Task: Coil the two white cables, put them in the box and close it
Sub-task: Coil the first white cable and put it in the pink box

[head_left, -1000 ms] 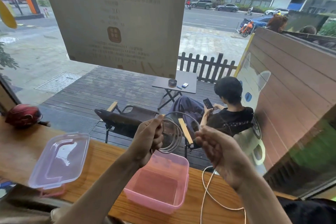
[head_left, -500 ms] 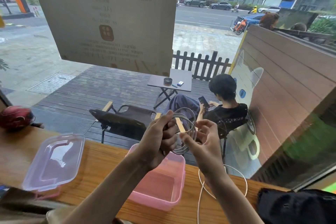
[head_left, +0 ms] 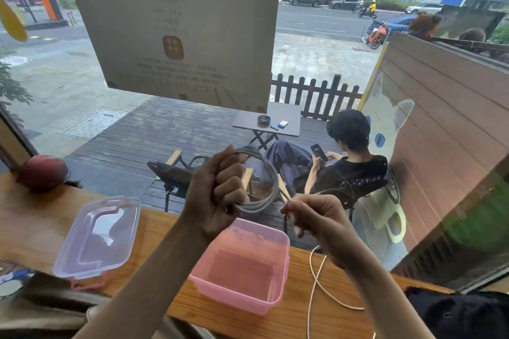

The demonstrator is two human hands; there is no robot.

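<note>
My left hand (head_left: pixel 217 195) is fisted around a coil of white cable (head_left: pixel 268 187), held up above the open pink box (head_left: pixel 242 267). Several loops stick out to the right of the fist. My right hand (head_left: pixel 316 217) pinches the same cable just right of the coil; the loose tail (head_left: pixel 314 275) drops from it onto the counter and runs off the lower edge. The box's clear lid (head_left: pixel 99 237) lies upside down on the wooden counter to the left. I cannot make out a second cable separately.
The wooden counter (head_left: pixel 33 217) runs along a window. A red helmet (head_left: pixel 41 170) sits at its far left end. A dark bag (head_left: pixel 462 314) lies at the lower right. Outside, a person sits on a chair by a small table.
My right hand came in to the coil, then dropped to its lower right while still pinching the cable. The coil has gained a loop and the tail on the counter is shorter.
</note>
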